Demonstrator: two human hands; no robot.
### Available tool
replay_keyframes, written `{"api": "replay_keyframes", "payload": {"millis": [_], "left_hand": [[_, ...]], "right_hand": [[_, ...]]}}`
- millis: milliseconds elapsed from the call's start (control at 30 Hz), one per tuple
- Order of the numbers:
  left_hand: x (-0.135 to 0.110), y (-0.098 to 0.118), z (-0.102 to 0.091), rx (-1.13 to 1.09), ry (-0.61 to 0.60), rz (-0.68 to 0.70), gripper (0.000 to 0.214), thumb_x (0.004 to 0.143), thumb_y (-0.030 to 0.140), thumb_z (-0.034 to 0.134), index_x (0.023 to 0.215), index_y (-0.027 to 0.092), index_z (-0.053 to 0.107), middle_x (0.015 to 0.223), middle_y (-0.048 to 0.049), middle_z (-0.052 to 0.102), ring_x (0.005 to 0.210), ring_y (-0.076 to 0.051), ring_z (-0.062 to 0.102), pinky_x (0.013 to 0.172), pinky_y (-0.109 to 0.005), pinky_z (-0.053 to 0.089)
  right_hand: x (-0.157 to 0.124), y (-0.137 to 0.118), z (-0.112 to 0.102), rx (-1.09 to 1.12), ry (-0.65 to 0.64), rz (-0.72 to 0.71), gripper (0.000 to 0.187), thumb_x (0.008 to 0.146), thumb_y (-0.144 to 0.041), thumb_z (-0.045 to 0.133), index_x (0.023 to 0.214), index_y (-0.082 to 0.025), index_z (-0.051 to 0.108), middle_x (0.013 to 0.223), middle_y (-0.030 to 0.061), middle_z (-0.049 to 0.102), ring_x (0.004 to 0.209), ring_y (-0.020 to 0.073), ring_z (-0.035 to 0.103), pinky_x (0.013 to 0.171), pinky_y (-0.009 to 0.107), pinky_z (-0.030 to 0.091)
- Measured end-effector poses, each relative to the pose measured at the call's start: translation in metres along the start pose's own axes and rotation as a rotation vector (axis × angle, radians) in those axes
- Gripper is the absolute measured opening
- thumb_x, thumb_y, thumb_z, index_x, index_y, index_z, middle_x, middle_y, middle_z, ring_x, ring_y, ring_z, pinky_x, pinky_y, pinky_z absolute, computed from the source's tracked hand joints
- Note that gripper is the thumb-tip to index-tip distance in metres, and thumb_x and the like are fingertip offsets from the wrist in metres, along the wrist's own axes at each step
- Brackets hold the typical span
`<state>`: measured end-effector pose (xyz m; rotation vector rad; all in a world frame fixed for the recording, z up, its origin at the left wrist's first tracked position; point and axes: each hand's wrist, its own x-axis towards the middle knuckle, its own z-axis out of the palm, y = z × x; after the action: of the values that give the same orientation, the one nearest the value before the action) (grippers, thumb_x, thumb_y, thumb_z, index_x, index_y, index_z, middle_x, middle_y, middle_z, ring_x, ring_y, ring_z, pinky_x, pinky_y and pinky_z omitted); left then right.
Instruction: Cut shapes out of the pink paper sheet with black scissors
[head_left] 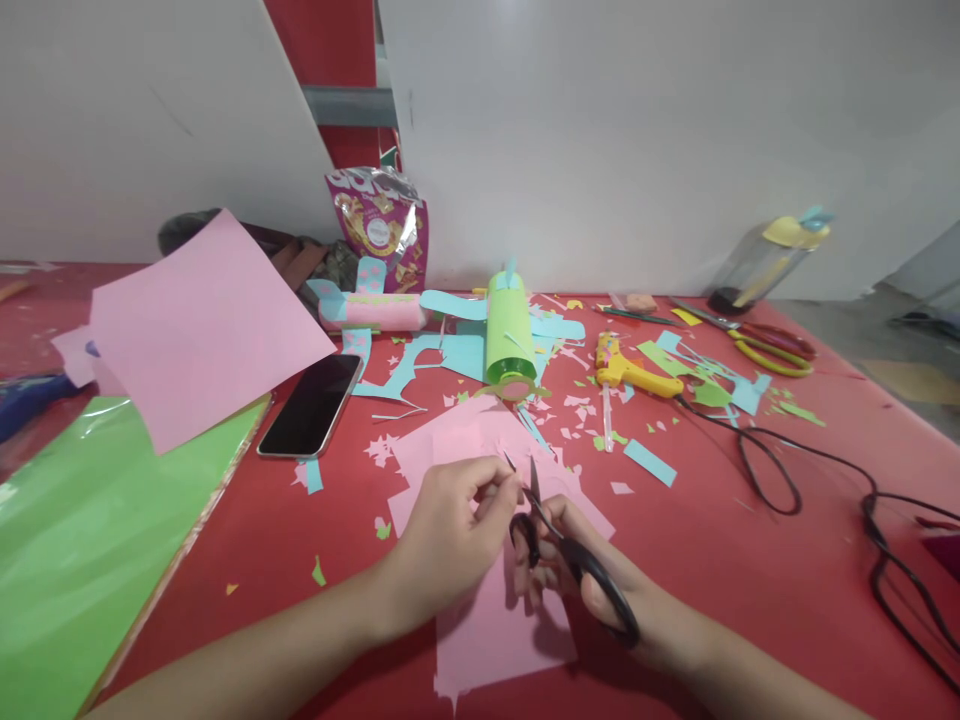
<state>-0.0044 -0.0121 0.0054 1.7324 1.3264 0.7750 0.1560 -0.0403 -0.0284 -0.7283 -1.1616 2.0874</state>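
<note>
In my right hand (pixel 570 560) are black-handled scissors (pixel 600 590), their blades parted and pointing away from me. My left hand (pixel 461 520) is closed in a pinch beside the blades; what lies between its fingertips is too small to make out. Under both hands lie pink paper sheets (pixel 499 640) with ragged cut edges, and small pink scraps (pixel 577 410) are scattered past them. Just beyond stands a light green paper tube (pixel 508 325) with blue paper strips at its sides.
A phone (pixel 311 405), a large pink sheet (pixel 210 335) and green paper (pixel 97 540) lie left. Behind are a pink paper tube (pixel 382 312) and a snack bag (pixel 382 225). Rightward lie a yellow glue gun (pixel 634 372) with its cord, yellow-handled scissors (pixel 769 352) and a bottle (pixel 765 265).
</note>
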Motion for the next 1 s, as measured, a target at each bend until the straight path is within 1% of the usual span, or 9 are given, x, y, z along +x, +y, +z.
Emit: {"api": "replay_keyframes", "payload": {"millis": [200,367,467,633,833,1000], "left_hand": [[0.001,0.000,0.000,-0.022,-0.001,0.000,0.025,0.080,0.025,0.037,0.059,0.014,0.047,0.054,0.0024,0.046,0.053,-0.008,0.042,0.051,-0.018,0.033],[0.000,0.000,0.000,-0.012,0.003,0.003,0.026,0.079,0.025,0.038,0.057,0.014,0.045,0.051,0.0037,0.041,0.050,-0.007,0.038,0.048,-0.018,0.031],[0.000,-0.001,-0.001,-0.015,0.000,0.003,0.026,0.079,0.024,0.038,0.057,0.015,0.044,0.051,0.0039,0.041,0.050,-0.007,0.038,0.048,-0.018,0.031],[0.000,-0.001,-0.002,-0.020,-0.011,0.006,0.026,0.079,0.023,0.038,0.056,0.015,0.043,0.051,0.0037,0.041,0.050,-0.007,0.038,0.048,-0.018,0.031],[0.001,0.001,-0.005,-0.004,-0.031,-0.010,0.026,0.079,0.024,0.039,0.056,0.015,0.044,0.051,0.0034,0.042,0.052,-0.008,0.039,0.048,-0.018,0.032],[0.002,0.002,-0.007,0.006,-0.054,-0.022,0.026,0.079,0.024,0.038,0.057,0.015,0.046,0.053,0.0024,0.045,0.054,-0.009,0.042,0.050,-0.019,0.033]], "right_hand": [[0.001,0.001,0.003,0.014,0.020,-0.029,0.041,0.066,-0.052,0.058,0.087,-0.023,0.037,0.084,0.0026,0.046,0.069,0.0133,0.045,0.067,0.030,0.034],[0.003,0.001,0.002,-0.029,-0.033,-0.030,0.041,0.068,-0.054,0.054,0.085,-0.022,0.035,0.079,0.0021,0.047,0.070,0.0140,0.046,0.066,0.029,0.032],[0.004,-0.001,0.003,-0.025,-0.017,-0.052,0.040,0.068,-0.053,0.054,0.083,-0.021,0.033,0.077,0.0011,0.047,0.068,0.0130,0.046,0.064,0.027,0.031],[0.005,-0.006,0.006,-0.015,-0.030,-0.018,0.044,0.065,-0.055,0.056,0.081,-0.022,0.032,0.074,0.0005,0.048,0.065,0.0127,0.045,0.061,0.026,0.031],[0.005,-0.009,0.007,-0.049,-0.023,-0.040,0.043,0.066,-0.055,0.054,0.079,-0.022,0.031,0.069,-0.0013,0.047,0.060,0.0113,0.044,0.057,0.024,0.031],[0.005,-0.007,0.007,-0.039,-0.029,-0.031,0.043,0.066,-0.055,0.055,0.078,-0.022,0.030,0.069,-0.0009,0.046,0.060,0.0118,0.045,0.058,0.026,0.031]]}}
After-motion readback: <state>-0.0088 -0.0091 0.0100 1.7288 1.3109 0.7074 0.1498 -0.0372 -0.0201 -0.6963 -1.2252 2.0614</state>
